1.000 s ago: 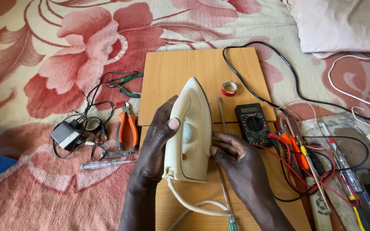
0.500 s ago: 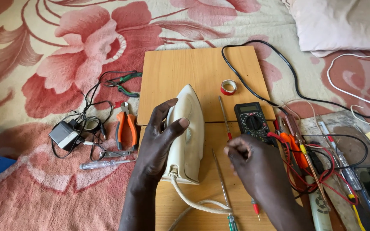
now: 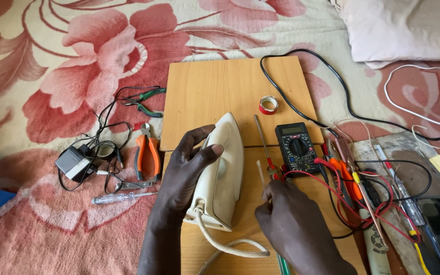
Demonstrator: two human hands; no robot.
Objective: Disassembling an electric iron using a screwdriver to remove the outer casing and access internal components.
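Gripped: left hand (image 3: 187, 170) wrapped over cream clothes iron (image 3: 221, 173), fingers curled on its top, thumb on the near flank; iron lies on wooden board (image 3: 215, 91), nose pointing away from me. Right hand (image 3: 294, 224) closed round a thin screwdriver (image 3: 262, 137), shaft along iron's right side. I see, re surroundings: black multimeter (image 3: 295, 147) w/ red leads just right of shaft; red tape roll (image 3: 269, 105) farther up board; orange pliers (image 3: 147, 150) on carpet, left.
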